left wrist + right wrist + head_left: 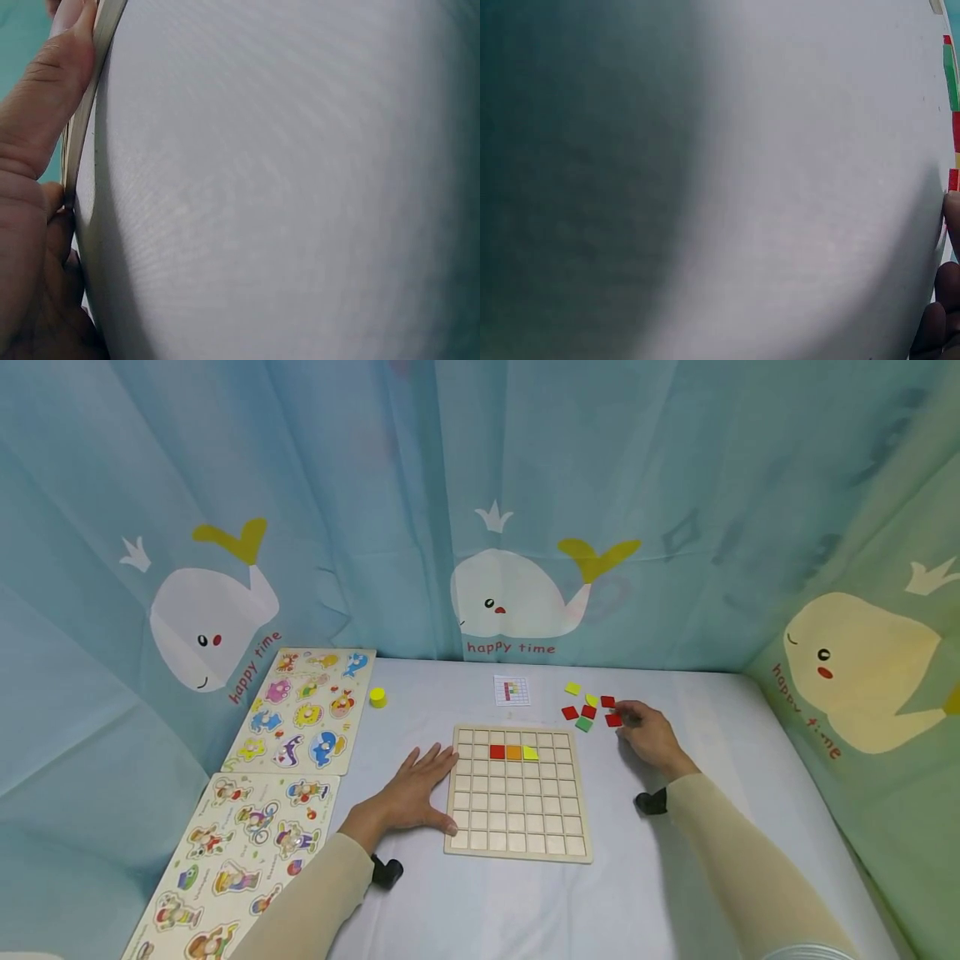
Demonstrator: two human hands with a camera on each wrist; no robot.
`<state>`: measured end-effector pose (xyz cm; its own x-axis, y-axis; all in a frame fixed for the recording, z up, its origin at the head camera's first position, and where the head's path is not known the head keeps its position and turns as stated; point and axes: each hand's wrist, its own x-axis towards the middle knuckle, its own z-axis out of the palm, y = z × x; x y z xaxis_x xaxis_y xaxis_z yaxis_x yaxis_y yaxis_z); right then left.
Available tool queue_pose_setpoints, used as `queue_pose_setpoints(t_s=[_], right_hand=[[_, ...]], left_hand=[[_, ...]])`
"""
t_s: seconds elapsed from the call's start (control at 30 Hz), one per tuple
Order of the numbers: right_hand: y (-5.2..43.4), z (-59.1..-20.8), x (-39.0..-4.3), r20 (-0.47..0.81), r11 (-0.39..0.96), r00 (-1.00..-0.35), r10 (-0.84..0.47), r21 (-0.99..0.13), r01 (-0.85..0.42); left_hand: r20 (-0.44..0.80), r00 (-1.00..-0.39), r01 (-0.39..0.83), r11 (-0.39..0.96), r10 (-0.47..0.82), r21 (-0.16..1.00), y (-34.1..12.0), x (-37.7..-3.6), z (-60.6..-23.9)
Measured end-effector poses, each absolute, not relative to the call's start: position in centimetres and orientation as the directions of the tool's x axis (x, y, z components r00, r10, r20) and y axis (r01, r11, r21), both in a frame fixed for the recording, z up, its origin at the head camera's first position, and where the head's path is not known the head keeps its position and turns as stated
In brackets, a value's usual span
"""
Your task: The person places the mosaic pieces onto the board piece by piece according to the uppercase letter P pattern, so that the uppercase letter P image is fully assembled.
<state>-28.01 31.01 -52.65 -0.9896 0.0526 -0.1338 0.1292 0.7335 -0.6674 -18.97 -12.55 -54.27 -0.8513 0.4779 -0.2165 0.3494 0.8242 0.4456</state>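
A wooden grid board point(517, 850) lies in front of me in the head view. In its second row sit a red tile point(497, 752), an orange tile point(513, 752) and a yellow tile point(530, 753) with a cut corner. My left hand point(411, 795) rests spread against the board's left edge, thumb near the lower corner. To the right of the board, my right hand point(651, 737) has its fingertips at two red tiles, an upper one point(607, 702) and a lower one point(613, 721). Whether it pinches one is hidden. In the right wrist view the thumb point(952, 214) meets red.
Several loose tiles, among them a green one point(584, 724), lie left of my right hand. A printed pattern card point(512, 691) is behind the board. A yellow cylinder point(377, 697) stands beside two picture puzzle boards, the far one point(307, 710) and the near one point(240, 852). Curtains surround the table.
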Motion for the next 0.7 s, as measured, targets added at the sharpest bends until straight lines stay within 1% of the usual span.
queue_pose_setpoints(t_s=[0.23,0.4,0.57,0.7], right_hand=[[30.9,-52.91,-27.73,-0.153,0.73,-0.986,0.07,-0.665,0.155],[30.98,-52.89,-27.67,-0.182,0.746,-0.98,0.084,-0.64,0.182],[30.89,-52.87,-27.58,-0.17,0.766,-0.982,0.082,-0.619,0.171],[30.88,-53.05,-27.71,-0.17,0.762,-0.981,0.089,-0.623,0.177]], left_hand=[[-0.206,-0.851,0.353,0.817,0.483,0.456,-12.62,-18.96,-54.37],[-0.207,-0.854,0.347,0.818,0.478,0.458,-12.55,-18.96,-54.41],[-0.204,-0.855,0.346,0.818,0.476,0.46,-12.54,-18.99,-54.51],[-0.205,-0.855,0.342,0.816,0.475,0.466,-12.55,-19.0,-54.55]])
